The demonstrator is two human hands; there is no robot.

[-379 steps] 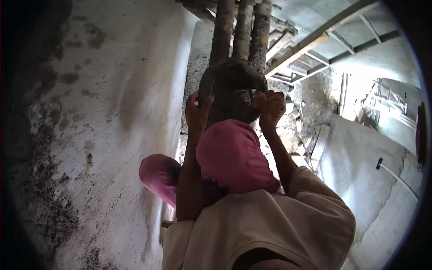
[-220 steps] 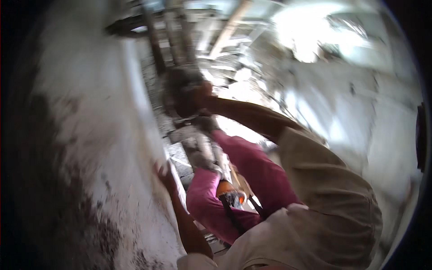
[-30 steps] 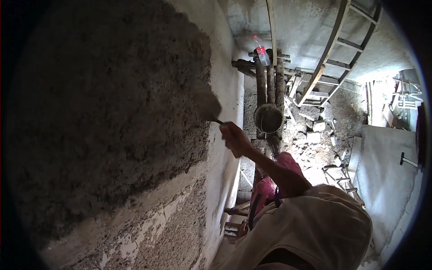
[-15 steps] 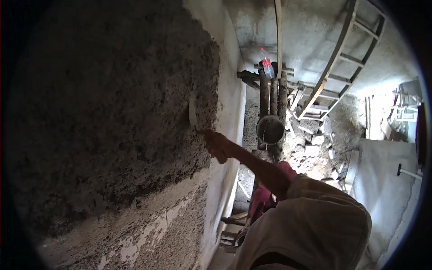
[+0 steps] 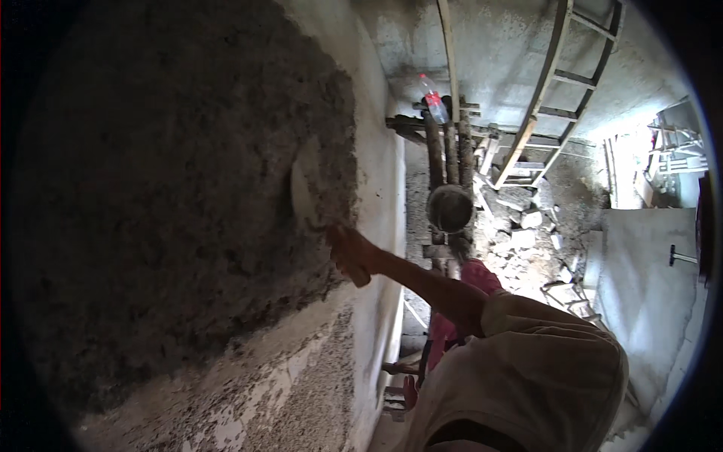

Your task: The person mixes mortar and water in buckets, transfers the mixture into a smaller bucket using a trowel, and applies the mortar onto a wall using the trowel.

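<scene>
Here the single head view looks down a wall face. The right hand (image 5: 351, 255) is closed around the handle of a trowel (image 5: 303, 194), fingers wrapped tight on it, and the pale blade lies flat against the wet plaster (image 5: 188, 196), close to the right edge of the dark rough patch. The left hand is out of sight, so nothing can be said of its fingers.

The wet coat covers the upper and middle part of the wall; below it a bare, lighter band (image 5: 294, 377) shows old flaking surface, and to the right a smooth pale strip (image 5: 380, 173) runs along the corner. To do this stroke well, I judge the blade should stay nearly flat, its leading edge lifted only a little, so it presses the mortar in rather than scraping it off. Even pressure from the wrist matters, since the arm is stretched well out. The patch edge beside the blade looks ragged and thick; it would want feathering toward the pale strip so no ridge is left.

Farther off, a round pan (image 5: 449, 207) sits on wooden poles (image 5: 444, 151), with a plastic bottle (image 5: 431, 98) above it and a ladder (image 5: 557, 90) leaning over rubble (image 5: 527, 218). The pan is well apart from the hand.
</scene>
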